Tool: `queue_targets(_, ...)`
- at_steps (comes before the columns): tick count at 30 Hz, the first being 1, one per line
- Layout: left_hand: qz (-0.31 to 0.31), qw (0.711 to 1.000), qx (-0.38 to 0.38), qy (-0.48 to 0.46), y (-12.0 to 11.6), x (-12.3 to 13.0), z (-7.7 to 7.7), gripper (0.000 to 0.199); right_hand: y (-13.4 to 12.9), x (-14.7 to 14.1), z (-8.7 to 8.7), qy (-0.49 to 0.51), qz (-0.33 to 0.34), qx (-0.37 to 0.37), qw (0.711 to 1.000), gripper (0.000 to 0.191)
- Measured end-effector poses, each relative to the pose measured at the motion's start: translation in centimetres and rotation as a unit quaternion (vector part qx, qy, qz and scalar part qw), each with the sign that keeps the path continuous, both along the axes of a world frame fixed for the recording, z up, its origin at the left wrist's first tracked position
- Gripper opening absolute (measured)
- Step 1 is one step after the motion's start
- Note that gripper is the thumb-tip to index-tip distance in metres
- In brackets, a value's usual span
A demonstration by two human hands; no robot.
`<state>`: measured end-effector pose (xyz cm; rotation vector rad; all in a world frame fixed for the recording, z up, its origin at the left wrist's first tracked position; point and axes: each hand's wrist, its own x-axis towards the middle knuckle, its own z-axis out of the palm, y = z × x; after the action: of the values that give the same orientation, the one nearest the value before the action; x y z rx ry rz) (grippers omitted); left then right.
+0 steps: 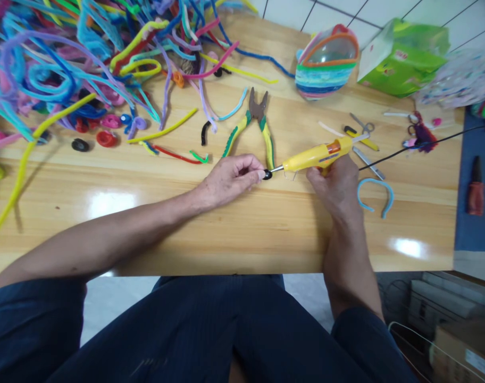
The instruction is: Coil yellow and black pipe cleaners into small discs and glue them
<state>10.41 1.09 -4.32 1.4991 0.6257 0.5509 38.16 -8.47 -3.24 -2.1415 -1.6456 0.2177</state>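
Observation:
Between the thumb and fingertips of my left hand (230,180) is a small black coil (267,174), seemingly of pipe cleaner. My right hand (338,181) is wrapped around a yellow hot glue gun (316,156) with a glue stick poking out of its back. The gun's metal nozzle touches or nearly touches the black coil; I cannot tell which. Just beyond my left hand lie pliers (258,110) with green and yellow handles, their jaws apart. A bent light-blue pipe cleaner (391,194) rests to the right of my right hand.
Tangled pipe cleaners (67,64) cover the back left, with coiled pieces such as a red coil (107,139) before them. A striped basket (326,80) and a green box (402,58) stand at the back right. Tweezers (369,163) lie near the black cord (402,150).

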Motion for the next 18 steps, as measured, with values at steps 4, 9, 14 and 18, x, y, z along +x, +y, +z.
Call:
queue_targets(4,0.001,1.000,0.004,0.004,0.0,0.0,0.0,0.023,-0.2,0.4,-0.4,0.014,-0.009,0.018,1.000,0.017)
queue_targets(9,0.002,1.000,0.030,0.004,-0.1,0.0,-0.2,0.021,-0.1,-0.2,-0.2,0.010,-0.010,0.012,1.000,0.015)
queue_targets(14,-0.003,0.999,0.053,-0.005,-0.1,0.0,-0.2,0.020,0.2,-1.0,0.6,0.002,-0.010,-0.003,1.000,0.015)
queue_targets(18,-0.003,0.999,0.053,-0.006,0.0,-0.1,-0.4,0.023,0.1,-0.5,0.3,-0.004,-0.011,-0.005,1.000,0.022)
